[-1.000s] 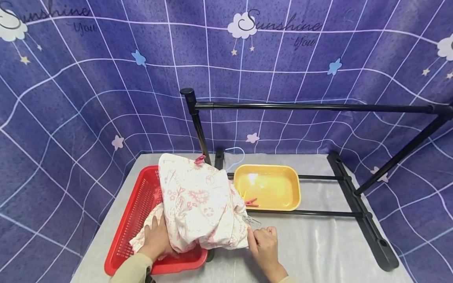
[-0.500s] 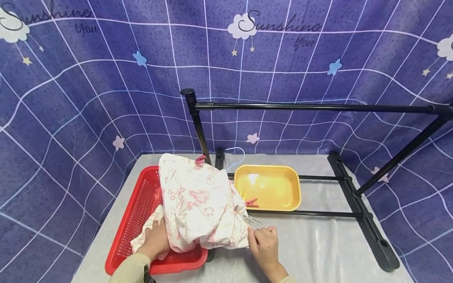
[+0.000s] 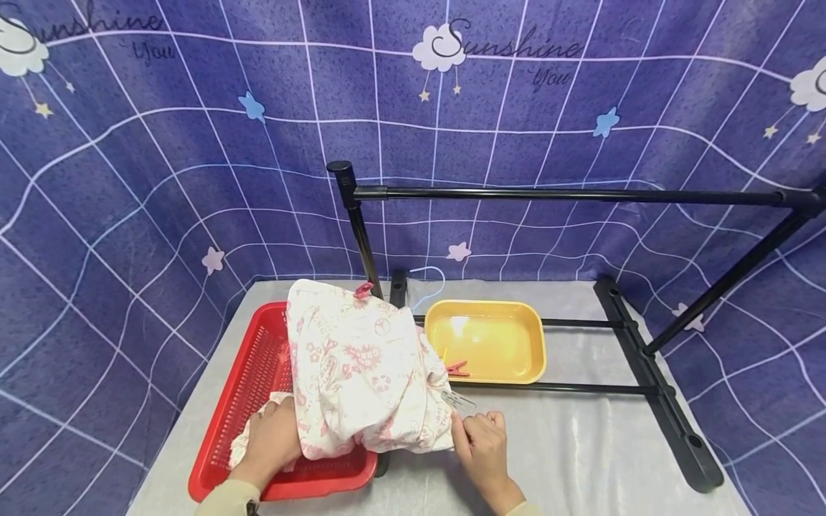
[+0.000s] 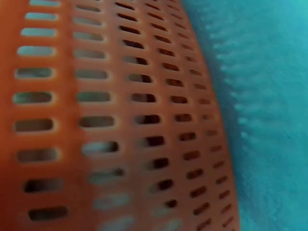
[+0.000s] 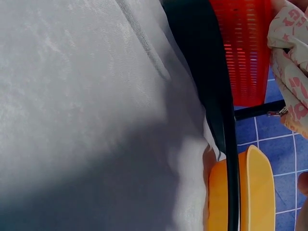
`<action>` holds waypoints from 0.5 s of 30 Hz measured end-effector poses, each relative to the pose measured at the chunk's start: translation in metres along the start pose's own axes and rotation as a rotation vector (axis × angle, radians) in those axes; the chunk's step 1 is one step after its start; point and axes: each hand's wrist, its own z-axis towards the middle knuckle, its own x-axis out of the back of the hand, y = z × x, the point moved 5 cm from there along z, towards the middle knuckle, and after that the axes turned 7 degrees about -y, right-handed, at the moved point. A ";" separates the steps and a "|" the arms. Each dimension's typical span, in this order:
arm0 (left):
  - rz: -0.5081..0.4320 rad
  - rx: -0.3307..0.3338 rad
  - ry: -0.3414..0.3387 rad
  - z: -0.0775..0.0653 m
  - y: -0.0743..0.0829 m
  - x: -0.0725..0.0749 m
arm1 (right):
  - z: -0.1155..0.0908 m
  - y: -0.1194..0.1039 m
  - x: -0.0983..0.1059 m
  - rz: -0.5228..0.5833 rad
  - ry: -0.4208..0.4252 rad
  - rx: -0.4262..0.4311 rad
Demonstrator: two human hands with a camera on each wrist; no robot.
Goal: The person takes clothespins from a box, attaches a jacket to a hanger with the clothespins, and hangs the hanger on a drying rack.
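Observation:
A white cloth with red print [image 3: 361, 365] hangs over the right part of a red perforated basket [image 3: 222, 401]. A red clothespin [image 3: 363, 289] sits at its top edge. My right hand [image 3: 482, 451] pinches the cloth's lower right corner between thumb and curled forefinger, close below a thin wire-like clip [image 3: 459, 400]. My left hand [image 3: 271, 437] reaches down inside the basket onto a bunched, pale cloth part [image 3: 240, 448]; its fingertips are hidden. In the left wrist view only the basket's slotted wall [image 4: 106, 110] shows. The printed cloth [image 5: 294, 62] appears at the right wrist view's edge.
A yellow tub [image 3: 497, 344] with a red clothespin [image 3: 457, 368] and a yellow one stands across the lower bars of a black rack [image 3: 555, 195]. A thin light-blue loop [image 3: 442, 276] lies behind it. A patterned blue curtain [image 3: 516, 143] encloses the table [image 3: 548, 451].
My left hand has shifted slightly left and down in the basket, and the pale cloth part under it has bunched lower. The right hand keeps its place at the cloth's corner.

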 end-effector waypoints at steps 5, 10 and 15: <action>0.106 -0.049 0.142 -0.005 0.000 0.008 | 0.000 0.003 0.000 -0.002 -0.013 -0.019; 0.141 -0.073 0.206 -0.007 0.000 0.014 | -0.001 0.005 0.000 -0.004 -0.013 -0.024; 0.143 -0.092 0.258 -0.011 0.000 0.017 | -0.001 0.005 0.001 -0.002 -0.003 -0.016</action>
